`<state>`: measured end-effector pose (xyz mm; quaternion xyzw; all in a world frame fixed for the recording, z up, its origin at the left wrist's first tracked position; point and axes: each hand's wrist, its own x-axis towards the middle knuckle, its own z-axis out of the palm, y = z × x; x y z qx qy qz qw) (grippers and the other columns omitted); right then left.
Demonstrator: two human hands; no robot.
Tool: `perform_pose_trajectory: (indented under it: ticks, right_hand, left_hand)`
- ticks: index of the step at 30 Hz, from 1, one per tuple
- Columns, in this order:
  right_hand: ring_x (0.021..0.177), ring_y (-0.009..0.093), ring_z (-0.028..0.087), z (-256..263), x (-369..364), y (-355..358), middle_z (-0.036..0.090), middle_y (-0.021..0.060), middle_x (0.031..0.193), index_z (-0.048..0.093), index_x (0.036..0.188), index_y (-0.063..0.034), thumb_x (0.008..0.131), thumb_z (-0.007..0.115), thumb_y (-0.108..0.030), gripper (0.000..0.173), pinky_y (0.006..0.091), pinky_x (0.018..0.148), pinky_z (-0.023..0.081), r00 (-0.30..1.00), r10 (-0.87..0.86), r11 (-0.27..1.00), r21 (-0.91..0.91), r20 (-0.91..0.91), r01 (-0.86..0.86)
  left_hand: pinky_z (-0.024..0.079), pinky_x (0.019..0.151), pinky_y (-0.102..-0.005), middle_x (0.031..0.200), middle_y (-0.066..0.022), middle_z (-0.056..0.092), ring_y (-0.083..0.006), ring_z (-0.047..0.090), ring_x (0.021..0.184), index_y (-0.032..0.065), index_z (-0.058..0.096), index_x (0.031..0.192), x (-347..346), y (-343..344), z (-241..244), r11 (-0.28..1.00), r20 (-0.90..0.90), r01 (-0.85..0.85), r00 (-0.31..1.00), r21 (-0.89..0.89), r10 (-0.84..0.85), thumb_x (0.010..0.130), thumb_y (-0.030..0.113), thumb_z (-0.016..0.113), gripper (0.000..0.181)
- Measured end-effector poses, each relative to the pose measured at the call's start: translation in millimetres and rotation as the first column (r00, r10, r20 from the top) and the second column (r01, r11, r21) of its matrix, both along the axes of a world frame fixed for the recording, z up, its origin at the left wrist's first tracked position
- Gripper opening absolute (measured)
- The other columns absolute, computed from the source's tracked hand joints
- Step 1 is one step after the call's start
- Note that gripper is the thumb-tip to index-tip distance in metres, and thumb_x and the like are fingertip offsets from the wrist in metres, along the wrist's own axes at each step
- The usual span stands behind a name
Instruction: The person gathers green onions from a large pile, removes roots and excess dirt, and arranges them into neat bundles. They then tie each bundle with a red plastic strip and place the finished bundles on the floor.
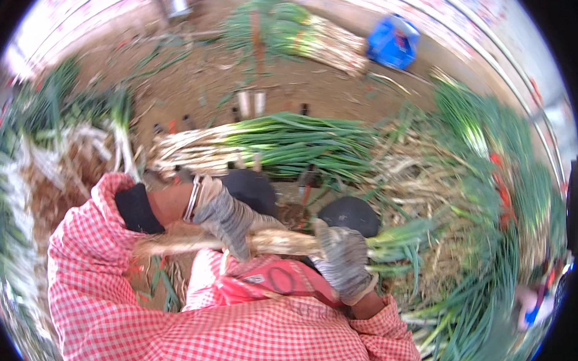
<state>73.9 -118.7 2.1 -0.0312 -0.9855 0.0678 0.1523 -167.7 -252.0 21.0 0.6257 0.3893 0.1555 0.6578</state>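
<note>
Across my lap lie a few scallion stalks (283,242), their pale root ends to the left and their green leaves to the right. My right hand (346,262), in a grey knit glove, grips them near where the white turns green. The gloved left hand (228,221) is around the pale part nearer the roots, its thumb side pointing right; blur hides the exact finger contact. Just beyond my knees, a layer of scallions (266,145) rests on a low stand with short upright posts (251,104), white ends left, leaves right.
Untrimmed scallions with soil-covered roots (74,162) are heaped at left. Peeled skins and leaf waste (426,187) pile up at right, beside more scallions (490,274). Tied bundles (321,37) and a blue bag (393,41) lie along the far edge of the dirt floor.
</note>
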Motion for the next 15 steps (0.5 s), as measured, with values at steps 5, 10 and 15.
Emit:
perform_pose_trajectory:
  ticks: [5,10,15]
  right_hand:
    - [0.068,0.025,0.056,3,-29,-15,0.055,0.0068,0.077,0.050,0.114,-0.0020,0.063,0.072,-0.024,0.060,0.0395,0.059,0.044,0.997,0.035,0.999,0.016,0.067,-0.037]
    - [0.065,0.029,0.054,62,-48,12,0.054,0.0099,0.074,0.050,0.118,-0.0033,0.070,0.070,-0.022,0.055,0.0411,0.058,0.043,0.974,-0.075,0.983,0.145,-0.214,0.108]
    - [0.062,0.031,0.053,46,-48,35,0.054,0.0099,0.072,0.050,0.119,-0.0043,0.070,0.068,-0.020,0.054,0.0430,0.056,0.042,0.990,-0.113,0.982,0.143,-0.083,0.124]
  left_hand:
    - [0.047,0.078,-0.0314,0.108,-0.0098,0.057,-0.0176,0.055,0.093,0.0033,0.040,0.129,-40,-37,13,0.985,-0.128,-0.004,0.992,-0.172,-0.018,0.076,0.025,0.073,0.065]
    - [0.048,0.057,-0.0226,0.081,-0.0050,0.058,-0.0104,0.059,0.070,0.0013,0.043,0.122,-66,-8,93,0.983,0.068,-0.157,0.984,-0.098,0.164,0.078,0.018,0.070,0.055]
    - [0.046,0.050,-0.0249,0.077,-0.0022,0.057,-0.0111,0.056,0.062,0.0074,0.040,0.126,-89,3,62,0.998,-0.158,-0.065,0.985,-0.009,0.063,0.081,0.021,0.068,0.055]
